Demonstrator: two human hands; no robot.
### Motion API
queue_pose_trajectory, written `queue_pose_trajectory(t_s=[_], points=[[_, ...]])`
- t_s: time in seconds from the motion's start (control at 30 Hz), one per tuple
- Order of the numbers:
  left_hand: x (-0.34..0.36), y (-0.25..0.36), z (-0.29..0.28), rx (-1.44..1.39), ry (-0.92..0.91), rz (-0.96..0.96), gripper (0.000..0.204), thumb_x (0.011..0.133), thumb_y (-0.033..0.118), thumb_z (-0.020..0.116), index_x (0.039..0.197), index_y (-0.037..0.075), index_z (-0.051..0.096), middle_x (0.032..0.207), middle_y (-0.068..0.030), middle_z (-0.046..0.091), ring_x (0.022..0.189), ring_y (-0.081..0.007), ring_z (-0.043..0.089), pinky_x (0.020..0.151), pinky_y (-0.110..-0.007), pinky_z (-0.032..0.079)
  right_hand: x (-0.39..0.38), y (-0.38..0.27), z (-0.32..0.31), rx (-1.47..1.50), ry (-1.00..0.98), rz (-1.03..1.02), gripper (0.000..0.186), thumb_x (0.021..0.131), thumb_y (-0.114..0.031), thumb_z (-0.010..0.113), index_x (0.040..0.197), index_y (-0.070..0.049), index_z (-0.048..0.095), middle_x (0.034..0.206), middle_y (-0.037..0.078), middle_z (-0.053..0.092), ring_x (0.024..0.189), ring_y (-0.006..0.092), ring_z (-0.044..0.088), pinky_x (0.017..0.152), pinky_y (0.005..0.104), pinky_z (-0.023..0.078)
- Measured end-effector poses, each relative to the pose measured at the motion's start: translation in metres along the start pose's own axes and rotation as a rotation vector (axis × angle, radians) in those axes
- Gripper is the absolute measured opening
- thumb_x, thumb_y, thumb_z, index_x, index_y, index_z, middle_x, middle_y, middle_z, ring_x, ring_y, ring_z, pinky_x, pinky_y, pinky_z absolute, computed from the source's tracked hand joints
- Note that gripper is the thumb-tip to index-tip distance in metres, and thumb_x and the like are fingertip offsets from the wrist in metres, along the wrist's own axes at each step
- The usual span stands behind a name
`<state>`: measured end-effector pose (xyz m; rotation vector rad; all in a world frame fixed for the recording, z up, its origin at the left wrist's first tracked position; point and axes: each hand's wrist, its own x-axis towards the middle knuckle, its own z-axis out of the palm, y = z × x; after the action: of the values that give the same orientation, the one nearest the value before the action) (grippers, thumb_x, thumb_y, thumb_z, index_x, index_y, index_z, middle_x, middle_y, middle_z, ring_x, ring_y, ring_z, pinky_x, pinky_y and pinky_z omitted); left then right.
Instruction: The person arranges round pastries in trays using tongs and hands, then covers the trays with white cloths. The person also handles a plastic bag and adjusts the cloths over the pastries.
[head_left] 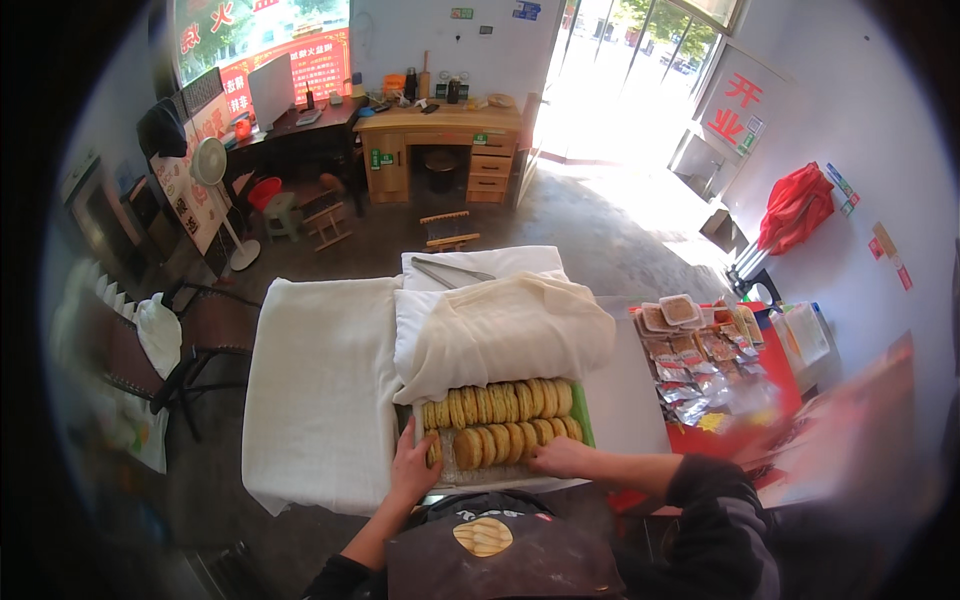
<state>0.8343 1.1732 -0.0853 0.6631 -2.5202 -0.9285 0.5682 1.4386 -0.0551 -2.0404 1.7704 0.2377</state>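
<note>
Two rows of round golden flatbreads (500,445) stand on edge in a tray with a green rim (584,412). At the left end of the front row, my left hand (410,468) has its fingers and thumb around a single flatbread (433,450), set apart from the others by a gap. My right hand (560,458) is closed against the near right side of the front row; its fingertips are hidden. A cream cloth (510,330) is bunched over the far part of the tray, and metal tongs (452,272) lie behind it on white cloth.
Left of the tray spreads a white-cloth-covered surface (320,390). A red table (775,375) with packaged food (700,360) stands at my right. Chairs (215,320) are on the left; a wooden desk (440,125) and a standing fan (210,162) are farther off.
</note>
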Motion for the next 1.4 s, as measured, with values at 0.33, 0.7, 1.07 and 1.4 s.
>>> queue_pose_trajectory(t_s=[0.33, 0.7, 1.07, 1.4], points=[[-0.001, -0.008, 0.008, -0.021, -0.014, -0.083, 0.061, 0.078, 0.007, 0.082, 0.138, 0.014, 0.069, 0.167, -0.0308, 0.038, 0.145, -0.0496, 0.051, 0.115, -0.049, 0.051, 0.082, -0.058, -0.074, 0.442, 0.539, 0.203, 0.026, 0.085, -0.027, 0.076, 0.101, -0.006, 0.071, 0.096, 0.017, 0.073, 0.086, 0.0387, 0.074, 0.072, 0.0479, 0.060], [-0.002, -0.001, 0.006, -0.094, -0.032, -0.180, 0.061, 0.080, 0.009, 0.081, 0.140, 0.015, 0.068, 0.162, -0.0305, 0.045, 0.137, -0.0509, 0.058, 0.110, -0.052, 0.055, 0.142, -0.073, -0.050, 0.832, 0.649, 0.621, 0.039, 0.089, -0.032, 0.083, 0.114, -0.003, 0.076, 0.095, 0.018, 0.076, 0.085, 0.0341, 0.076, 0.080, 0.0436, 0.060], [-0.006, 0.012, 0.001, 0.019, -0.095, -0.138, 0.079, 0.076, 0.021, 0.088, 0.149, 0.015, 0.059, 0.168, -0.0312, 0.035, 0.145, -0.0505, 0.050, 0.115, -0.052, 0.051, 0.099, -0.048, -0.004, 0.117, 0.704, 0.146, 0.070, 0.091, -0.048, 0.079, 0.149, -0.013, 0.061, 0.143, 0.016, 0.061, 0.135, 0.0366, 0.057, 0.115, 0.0522, 0.045], [0.003, 0.005, 0.006, 0.111, -0.113, -0.190, 0.082, 0.075, 0.023, 0.090, 0.150, 0.018, 0.058, 0.170, -0.0295, 0.034, 0.146, -0.0471, 0.051, 0.113, -0.051, 0.052, 0.141, -0.057, 0.004, 0.116, 0.758, 0.032, 0.072, 0.099, -0.055, 0.067, 0.156, -0.012, 0.056, 0.155, 0.017, 0.056, 0.149, 0.0342, 0.047, 0.128, 0.0545, 0.031]])
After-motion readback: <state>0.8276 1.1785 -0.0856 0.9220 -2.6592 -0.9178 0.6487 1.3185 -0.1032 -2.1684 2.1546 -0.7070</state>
